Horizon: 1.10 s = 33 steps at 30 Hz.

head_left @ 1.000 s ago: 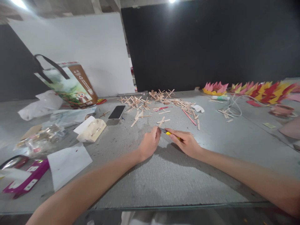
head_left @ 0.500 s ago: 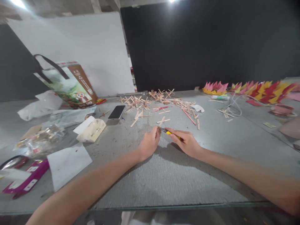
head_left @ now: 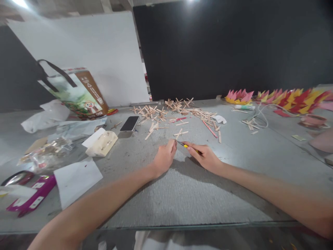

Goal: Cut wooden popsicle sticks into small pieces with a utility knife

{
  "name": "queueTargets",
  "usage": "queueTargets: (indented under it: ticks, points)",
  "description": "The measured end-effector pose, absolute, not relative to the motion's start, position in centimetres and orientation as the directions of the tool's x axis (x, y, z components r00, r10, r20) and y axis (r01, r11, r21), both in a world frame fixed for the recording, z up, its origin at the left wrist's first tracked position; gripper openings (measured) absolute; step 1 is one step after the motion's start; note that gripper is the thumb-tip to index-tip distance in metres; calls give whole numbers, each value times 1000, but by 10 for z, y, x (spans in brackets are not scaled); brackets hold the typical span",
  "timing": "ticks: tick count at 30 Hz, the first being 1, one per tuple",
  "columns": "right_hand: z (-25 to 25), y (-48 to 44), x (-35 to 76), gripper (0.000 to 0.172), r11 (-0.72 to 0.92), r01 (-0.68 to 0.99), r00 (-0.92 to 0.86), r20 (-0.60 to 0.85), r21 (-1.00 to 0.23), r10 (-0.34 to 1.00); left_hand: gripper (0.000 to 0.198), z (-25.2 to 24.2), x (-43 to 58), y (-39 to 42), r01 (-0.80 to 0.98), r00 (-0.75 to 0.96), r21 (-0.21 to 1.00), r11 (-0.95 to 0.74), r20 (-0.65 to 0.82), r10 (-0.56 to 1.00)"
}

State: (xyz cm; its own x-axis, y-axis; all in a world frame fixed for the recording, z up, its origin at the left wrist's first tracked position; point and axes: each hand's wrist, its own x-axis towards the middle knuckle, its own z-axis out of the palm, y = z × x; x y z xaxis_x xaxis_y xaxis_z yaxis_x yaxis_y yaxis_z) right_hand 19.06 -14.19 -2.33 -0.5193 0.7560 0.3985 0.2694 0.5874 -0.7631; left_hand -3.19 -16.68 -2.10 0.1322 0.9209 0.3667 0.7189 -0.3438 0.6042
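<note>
My left hand (head_left: 164, 156) is closed in a fist above the grey table, thumb and forefinger pinched together. What it pinches is too small or hidden to make out. My right hand (head_left: 206, 158) grips a yellow-handled utility knife (head_left: 185, 146), its blade pointing left at the left fingertips. Just beyond the left fingers lie two crossed wooden craft sticks (head_left: 181, 133). Farther back spreads a pile of craft sticks (head_left: 153, 114), several joined into star shapes. A pink pencil (head_left: 209, 128) rests to the right of the pile.
A phone (head_left: 129, 124) and a pack of tissues (head_left: 102, 142) lie left of the sticks. Behind them leans a shopping bag (head_left: 80, 93). White paper (head_left: 78, 181) is at near left. Folded paper flowers (head_left: 299, 100), a glue stick (head_left: 244, 107) and a cable (head_left: 262, 121) occupy the right.
My left hand has shifted slightly left, and more of the knife's blade shows between the hands. The right hand keeps its grip on the knife.
</note>
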Motion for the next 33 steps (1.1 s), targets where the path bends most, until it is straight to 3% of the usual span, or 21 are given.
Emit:
queueTargets:
  ticks: [6, 12, 17, 20, 23, 27, 33]
  points:
    - [-23, -143, 191, 53, 534, 272, -511, 350, -800, 785, 28, -19, -32, -168, 760, 159, 555, -336, 343, 926]
    - [-13, -146, 188, 54, 493, 323, -514, 288, -808, 808, 29, -21, -33, -161, 741, 147, 597, -307, 301, 942]
    - [-2, -146, 189, 45, 457, 418, -555, 178, -785, 813, 27, -23, -35, -150, 697, 198, 583, -417, 402, 894]
    - [3, -148, 191, 50, 438, 498, -532, 134, -748, 836, 31, -21, -36, -147, 720, 171, 559, -411, 432, 886]
    - [4, -151, 192, 44, 449, 516, -544, 126, -729, 830, 32, -19, -37, -147, 732, 144, 545, -409, 463, 875]
    - [3, -152, 191, 36, 530, 594, -555, 169, -605, 815, 34, -20, -39, -145, 744, 151, 523, -416, 475, 867]
    - [2, -153, 189, 41, 597, 769, -573, 166, -229, 802, 33, -28, -40, -139, 758, 215, 485, -436, 446, 869]
